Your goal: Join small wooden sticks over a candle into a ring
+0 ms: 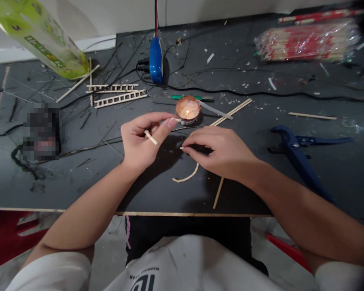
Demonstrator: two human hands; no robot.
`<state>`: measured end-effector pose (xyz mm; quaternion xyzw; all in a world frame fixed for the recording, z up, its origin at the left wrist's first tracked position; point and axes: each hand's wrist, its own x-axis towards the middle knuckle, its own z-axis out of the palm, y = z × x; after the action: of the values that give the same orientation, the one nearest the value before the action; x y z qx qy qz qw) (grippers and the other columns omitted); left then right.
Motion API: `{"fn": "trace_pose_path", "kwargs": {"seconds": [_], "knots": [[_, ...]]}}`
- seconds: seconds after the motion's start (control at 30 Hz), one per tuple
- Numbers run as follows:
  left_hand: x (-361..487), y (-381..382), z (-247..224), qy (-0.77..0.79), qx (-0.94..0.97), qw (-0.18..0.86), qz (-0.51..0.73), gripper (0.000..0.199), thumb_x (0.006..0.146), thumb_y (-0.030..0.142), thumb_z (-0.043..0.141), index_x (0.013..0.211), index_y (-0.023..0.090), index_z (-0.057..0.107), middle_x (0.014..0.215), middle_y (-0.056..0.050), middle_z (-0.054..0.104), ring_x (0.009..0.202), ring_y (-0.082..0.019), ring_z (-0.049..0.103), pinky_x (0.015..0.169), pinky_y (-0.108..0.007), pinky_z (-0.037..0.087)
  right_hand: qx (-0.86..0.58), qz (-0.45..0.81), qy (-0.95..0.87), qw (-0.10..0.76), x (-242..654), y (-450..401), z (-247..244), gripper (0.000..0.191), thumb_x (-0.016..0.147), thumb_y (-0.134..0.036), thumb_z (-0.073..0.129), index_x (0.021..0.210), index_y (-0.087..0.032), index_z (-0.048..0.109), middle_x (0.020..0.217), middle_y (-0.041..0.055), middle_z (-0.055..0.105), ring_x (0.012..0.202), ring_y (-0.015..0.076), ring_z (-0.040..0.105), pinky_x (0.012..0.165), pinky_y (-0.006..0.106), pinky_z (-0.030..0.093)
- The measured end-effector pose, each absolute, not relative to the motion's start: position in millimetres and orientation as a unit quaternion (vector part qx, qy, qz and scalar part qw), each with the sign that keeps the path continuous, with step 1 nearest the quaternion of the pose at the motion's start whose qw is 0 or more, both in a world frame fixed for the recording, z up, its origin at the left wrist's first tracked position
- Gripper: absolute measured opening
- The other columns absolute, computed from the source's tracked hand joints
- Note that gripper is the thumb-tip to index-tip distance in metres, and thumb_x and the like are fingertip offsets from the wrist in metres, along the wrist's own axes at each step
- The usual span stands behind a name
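The left hand [142, 139] is pinching a short wooden stick [151, 137] just beside a burning tea-light candle [187, 109] on the black table [79, 190]. The right hand [221, 151] is pinching a thin wooden sliver [181, 148] just above a curved wooden strip [186, 174], while small stick ladders [120, 99] are lying beyond.

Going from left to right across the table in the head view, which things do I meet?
Stick ladders → blue device → lit candle → blue pipe cutter
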<state>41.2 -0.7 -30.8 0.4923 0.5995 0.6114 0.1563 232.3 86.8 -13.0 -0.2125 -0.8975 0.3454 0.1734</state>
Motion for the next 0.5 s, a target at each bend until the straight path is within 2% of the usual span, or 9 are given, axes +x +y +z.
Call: {"fn": "trace_pose_path", "kwargs": {"seconds": [0.07,0.17,0.23,0.3,0.4,0.5], "knots": [[43,-1,-29,0.604,0.492,0.148,0.61,0.02,0.09,0.044,0.079,0.092,0.025,0.082,0.055,0.004,0.058,0.043,-0.007,0.04,0.043,-0.028,0.027,-0.227,0.336,-0.888,0.217,234,88,-9,0.01,0.09,-0.022,0.07,0.097,-0.024,0.078,0.099,0.0041,0.078,0.087,0.0211,0.068,0.082,0.037,0.05],[47,-3,-24,0.603,0.507,0.127,0.602,0.017,0.087,0.041,0.083,0.089,0.024,0.083,0.055,0.003,0.06,0.044,-0.007,0.043,0.043,-0.027,0.028,-0.308,0.373,-0.831,0.273,236,89,1,0.006,0.09,-0.027,0.072,0.09,-0.023,0.077,0.078,0.0014,0.072,0.063,0.015,0.058,0.06,0.033,0.043],[49,-6,-22,0.588,0.537,0.111,0.594,0.013,0.086,0.036,0.084,0.09,0.024,0.084,0.054,0.004,0.061,0.044,-0.007,0.044,0.043,-0.026,0.031,-0.343,0.414,-0.795,0.283,238,88,7,0.01,0.091,-0.032,0.073,0.089,-0.024,0.078,0.071,0.0008,0.069,0.056,0.0132,0.053,0.051,0.032,0.038],[51,-8,-22,0.563,0.577,0.093,0.584,0.009,0.085,0.031,0.085,0.092,0.024,0.085,0.057,0.003,0.066,0.043,-0.006,0.046,0.044,-0.024,0.035,-0.347,0.445,-0.779,0.273,237,86,10,0.012,0.09,-0.035,0.074,0.09,-0.024,0.079,0.072,0.001,0.071,0.054,0.0128,0.052,0.048,0.032,0.036],[52,-10,-22,0.534,0.621,0.064,0.57,0.011,0.085,0.026,0.084,0.096,0.024,0.085,0.067,0.001,0.075,0.044,-0.005,0.052,0.046,-0.021,0.04,-0.329,0.462,-0.78,0.264,236,82,10,0.011,0.091,-0.035,0.073,0.09,-0.026,0.08,0.08,0.0017,0.075,0.058,0.0142,0.056,0.051,0.033,0.041],[50,-11,-23,0.514,0.652,0.052,0.554,0.015,0.085,0.022,0.083,0.1,0.024,0.084,0.066,0.0,0.076,0.047,-0.006,0.056,0.049,-0.02,0.043,-0.33,0.459,-0.779,0.271,235,79,9,0.01,0.091,-0.033,0.072,0.087,-0.028,0.08,0.083,0.0018,0.076,0.061,0.0161,0.058,0.052,0.034,0.043]]}}
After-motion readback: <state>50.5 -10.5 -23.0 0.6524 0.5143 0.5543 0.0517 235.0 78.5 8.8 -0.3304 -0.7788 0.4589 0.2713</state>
